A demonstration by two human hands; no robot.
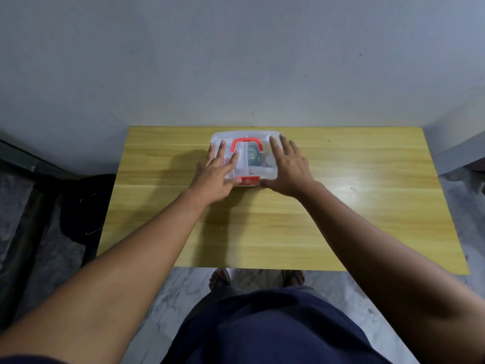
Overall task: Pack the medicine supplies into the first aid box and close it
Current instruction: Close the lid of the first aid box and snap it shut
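A clear plastic first aid box [258, 137] with a red handle [246, 143] and a red front latch [248, 180] stands at the far middle of the yellow wooden table [341, 206]. Its lid is down. Through the lid I see a dark green item [253, 156] and pale supplies. My left hand [217, 174] lies flat on the left part of the lid, fingers spread, thumb touching the latch. My right hand [288, 166] lies flat on the right part of the lid, its thumb at the front right corner.
The table stands against a grey wall [236, 61]. A dark bag [86, 206] lies on the floor to the left of the table. My feet in sandals [220, 278] show under the near edge.
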